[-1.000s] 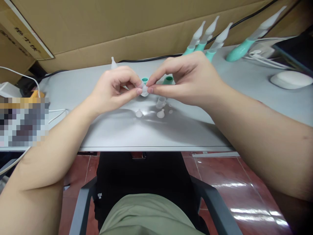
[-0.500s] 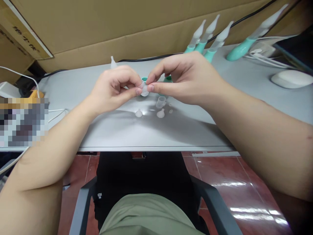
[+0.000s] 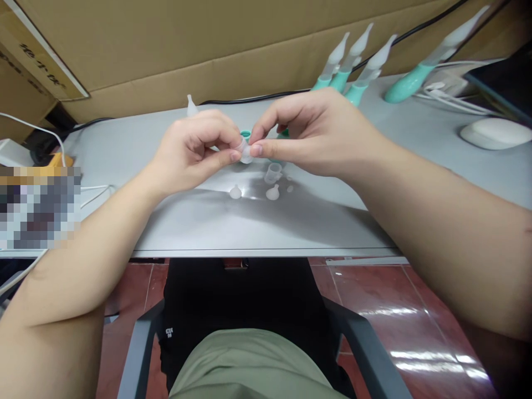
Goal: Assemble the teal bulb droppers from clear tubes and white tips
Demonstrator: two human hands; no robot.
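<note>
Above the middle of a grey table (image 3: 208, 221), my left hand (image 3: 193, 149) and my right hand (image 3: 316, 133) pinch the same small clear plastic piece (image 3: 245, 152) between their fingertips. A teal ring (image 3: 246, 134) shows just behind that piece, partly hidden by my fingers. Below my hands, three small clear parts lie on the table: a bulb-shaped cap (image 3: 235, 193), a second cap (image 3: 273, 193) and a short clear tube (image 3: 272, 173).
Several teal-handled tools with clear pointed tips (image 3: 353, 72) lie at the back right, one more (image 3: 419, 72) farther right. A white mouse (image 3: 494, 133) sits at the right edge. Cardboard (image 3: 208, 50) walls the back. Cables and a white adapter (image 3: 12, 155) lie at the left.
Both hands stay pinched on the small clear piece, almost in place. The right fingers have shifted slightly, covering more of the teal part behind.
</note>
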